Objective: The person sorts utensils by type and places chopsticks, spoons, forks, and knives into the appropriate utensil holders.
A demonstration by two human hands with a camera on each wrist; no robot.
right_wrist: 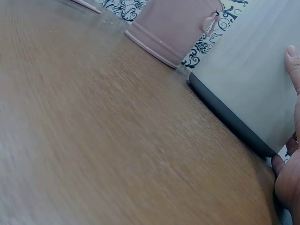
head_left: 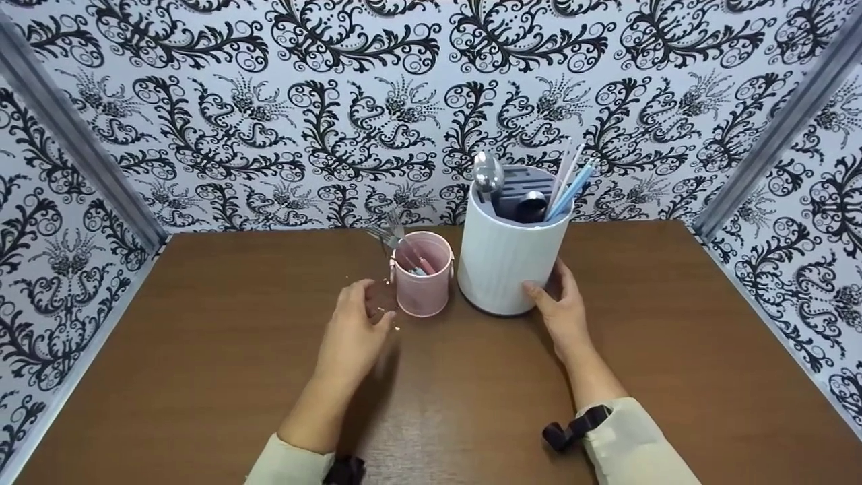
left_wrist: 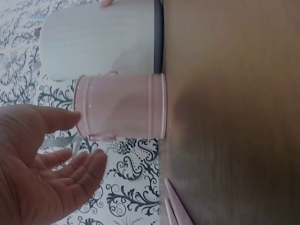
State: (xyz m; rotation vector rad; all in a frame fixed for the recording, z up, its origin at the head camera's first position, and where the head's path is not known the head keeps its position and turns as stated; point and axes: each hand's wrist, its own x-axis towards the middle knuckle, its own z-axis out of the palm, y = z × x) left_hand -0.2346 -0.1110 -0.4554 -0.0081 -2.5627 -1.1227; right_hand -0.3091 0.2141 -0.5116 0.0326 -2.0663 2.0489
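My left hand [head_left: 353, 330] hovers left of a small pink cup [head_left: 423, 293], fingers loosely bent and nothing between them. Forks [head_left: 385, 234] lean out of that cup over its left rim, with coloured handles inside. To the cup's right stands a tall white utensil holder [head_left: 508, 269] with a dark base. My right hand [head_left: 564, 306] grips its lower right side, thumb [right_wrist: 293, 65] on the front and fingers partly hidden behind. Spoons [head_left: 488, 174], a dark round-ended utensil [head_left: 532, 204] and blue and white sticks [head_left: 572, 185] stand in the slotted holder.
Pink pointed sticks [left_wrist: 176, 204] lie on the brown table [head_left: 458, 397] in the left wrist view. A patterned wall [head_left: 377, 114] closes off the back, with similar panels on both sides.
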